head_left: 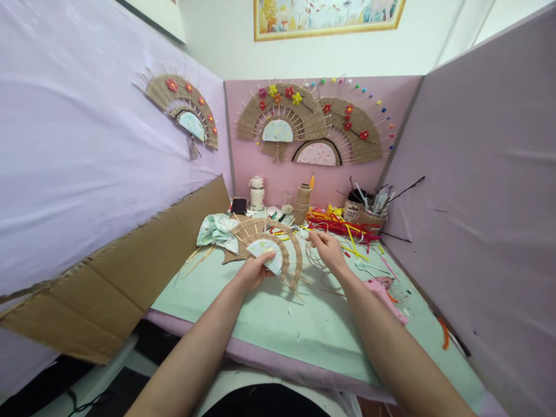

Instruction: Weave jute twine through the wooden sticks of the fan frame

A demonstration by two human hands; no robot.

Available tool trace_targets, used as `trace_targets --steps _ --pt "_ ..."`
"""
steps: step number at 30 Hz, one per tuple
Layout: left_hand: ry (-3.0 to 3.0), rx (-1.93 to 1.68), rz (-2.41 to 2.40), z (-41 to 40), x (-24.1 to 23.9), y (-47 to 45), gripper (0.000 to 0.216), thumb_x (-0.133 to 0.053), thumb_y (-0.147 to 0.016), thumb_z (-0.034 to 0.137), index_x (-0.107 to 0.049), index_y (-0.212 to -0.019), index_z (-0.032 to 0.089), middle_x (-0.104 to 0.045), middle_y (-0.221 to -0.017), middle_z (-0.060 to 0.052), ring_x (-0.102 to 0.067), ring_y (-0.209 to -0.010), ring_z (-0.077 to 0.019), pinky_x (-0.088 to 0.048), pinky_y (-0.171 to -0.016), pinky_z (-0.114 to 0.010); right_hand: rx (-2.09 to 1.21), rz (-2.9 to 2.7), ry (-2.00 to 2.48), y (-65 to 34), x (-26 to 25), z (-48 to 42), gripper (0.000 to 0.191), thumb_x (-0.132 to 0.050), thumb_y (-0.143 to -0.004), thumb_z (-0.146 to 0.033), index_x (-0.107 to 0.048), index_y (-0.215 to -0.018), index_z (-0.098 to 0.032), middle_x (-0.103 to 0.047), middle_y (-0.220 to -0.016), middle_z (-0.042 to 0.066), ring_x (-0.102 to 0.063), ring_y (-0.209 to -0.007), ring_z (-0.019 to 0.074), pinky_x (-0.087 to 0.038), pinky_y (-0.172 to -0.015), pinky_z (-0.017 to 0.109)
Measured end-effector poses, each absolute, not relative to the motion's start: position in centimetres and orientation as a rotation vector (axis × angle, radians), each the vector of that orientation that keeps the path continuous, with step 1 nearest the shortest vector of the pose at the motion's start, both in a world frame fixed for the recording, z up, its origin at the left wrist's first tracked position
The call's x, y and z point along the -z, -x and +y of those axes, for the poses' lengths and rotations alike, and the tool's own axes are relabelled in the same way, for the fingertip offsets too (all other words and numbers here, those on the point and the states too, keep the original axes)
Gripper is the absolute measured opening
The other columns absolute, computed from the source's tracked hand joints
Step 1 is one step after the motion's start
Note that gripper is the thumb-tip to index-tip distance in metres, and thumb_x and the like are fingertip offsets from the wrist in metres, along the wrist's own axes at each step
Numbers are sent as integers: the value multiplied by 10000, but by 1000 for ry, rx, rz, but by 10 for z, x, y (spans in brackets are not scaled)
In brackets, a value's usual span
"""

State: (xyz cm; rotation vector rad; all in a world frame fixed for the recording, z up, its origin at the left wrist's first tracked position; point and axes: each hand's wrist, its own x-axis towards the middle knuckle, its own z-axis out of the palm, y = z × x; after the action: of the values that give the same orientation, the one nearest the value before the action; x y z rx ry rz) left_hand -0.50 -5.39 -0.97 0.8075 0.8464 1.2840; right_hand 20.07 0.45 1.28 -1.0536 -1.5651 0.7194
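My left hand (257, 271) grips a half-round woven fan (297, 249) by its pale floral centre, thumb on top and fingers underneath. Thin sticks radiate from that centre, with two bands of brown twine woven across them. To the right of the fan, my right hand (326, 250) is closed in a pinch on a strand of twine (319, 263), whose loose loops trail down to the table. Exactly where the strand meets the fan is too fine to make out.
A crumpled floral cloth (216, 230) and thin sticks lie left of the fan. Behind stand a twine spool (302, 202) and a white bottle (257, 194). Red and yellow pipe cleaners (343, 225), a pink glue gun (386, 298) and a pot of twigs (372, 219) are at right.
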Motion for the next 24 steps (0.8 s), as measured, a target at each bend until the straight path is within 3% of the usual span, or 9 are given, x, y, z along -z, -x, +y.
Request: trace_targets --steps 4,9,14,20,24 --pt "-816 -1347 861 -54 8 3 271 -665 -706 207 -594 -961 150 -677 -879 -75 -637 -710 -171 -549 -618 -320 -493 -1622 1068 -203 -16 0 427 -471 -800 -546 -572 -636 -164 -436 -541 -13 -385 -550 127 -300 -544 262" --pt "-725 -1480 825 -53 4 5 216 -660 -701 190 -595 -903 147 -673 -783 -40 -627 -650 -150 -539 -597 -291 -506 -1617 1020 -203 -18 -2 424 -440 -825 -542 -580 -670 -174 -491 -593 7 -428 -592 144 -328 -574 267" --pt "-675 -1467 717 -54 1 8 267 -638 -725 202 -592 -982 146 -688 -842 -61 -659 -763 -188 -542 -710 -335 -689 -1599 936 -203 -18 0 442 -464 -794 -577 -631 -697 -180 -510 -594 23 -472 -617 166 -356 -586 281" --pt "-636 -1529 661 -54 -1 9 252 -629 -740 197 -591 -987 160 -694 -855 -54 -662 -775 -185 -549 -720 -330 -1053 -1607 880 -195 -9 2 403 -545 -747 -557 -598 -607 -183 -519 -601 14 -400 -548 118 -292 -504 250" --pt "-620 -1538 649 -53 0 9 236 -630 -746 185 -596 -977 158 -692 -871 -41 -654 -754 -161 -549 -732 -328 -1302 -1496 788 -191 -3 4 304 -624 -714 -475 -652 -723 -172 -433 -551 -31 -331 -501 88 -238 -484 242"
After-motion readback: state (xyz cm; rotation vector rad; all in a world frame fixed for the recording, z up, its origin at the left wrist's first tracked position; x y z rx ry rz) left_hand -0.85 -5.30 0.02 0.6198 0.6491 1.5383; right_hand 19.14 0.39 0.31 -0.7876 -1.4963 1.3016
